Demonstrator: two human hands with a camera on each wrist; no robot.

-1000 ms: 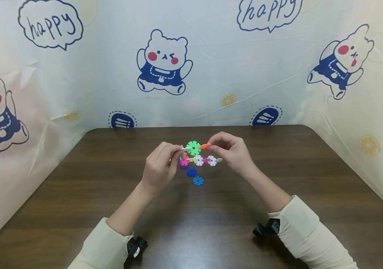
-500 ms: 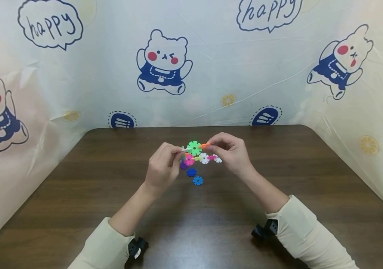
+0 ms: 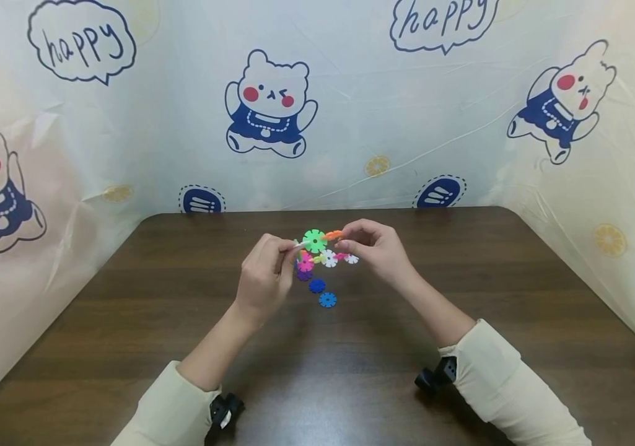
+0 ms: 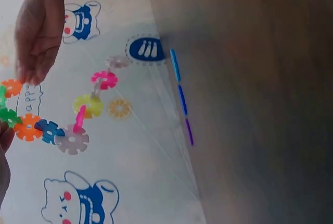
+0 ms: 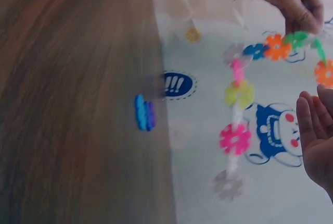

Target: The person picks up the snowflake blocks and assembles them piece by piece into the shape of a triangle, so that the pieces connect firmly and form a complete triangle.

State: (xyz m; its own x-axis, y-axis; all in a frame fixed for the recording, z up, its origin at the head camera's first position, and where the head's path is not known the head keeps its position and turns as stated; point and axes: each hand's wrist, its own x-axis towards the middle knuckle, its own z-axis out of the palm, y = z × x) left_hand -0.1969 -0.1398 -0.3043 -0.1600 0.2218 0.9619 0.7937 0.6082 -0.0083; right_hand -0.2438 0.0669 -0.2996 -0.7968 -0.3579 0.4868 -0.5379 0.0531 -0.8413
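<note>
A chain of notched plastic discs is held above the table in both hands. My left hand [image 3: 264, 272] pinches a white disc [image 3: 302, 244] beside the green disc [image 3: 315, 241]. My right hand [image 3: 375, 251] has thumb and fingertips at the orange disc [image 3: 332, 235] on the chain's end, seeming to pinch it. The rest of the chain hangs down: a pink disc [image 3: 305, 262], a white disc [image 3: 329, 258], and in the right wrist view a yellow disc [image 5: 239, 94] and a blue disc [image 5: 255, 51]. The left hand's fingertips hide part of the chain.
Three loose discs lie on the brown wooden table [image 3: 183, 310]: purple [image 3: 303, 275], dark blue [image 3: 317, 285] and light blue [image 3: 328, 300]. A printed sheet [image 3: 350, 93] with bears hangs behind and along the sides. Dark wrist cameras [image 3: 225, 410] sit at both cuffs.
Both hands have shifted slightly left with the chain, and its orange end has risen a little. The hanging part swung right, then back left. The loose discs stay put.
</note>
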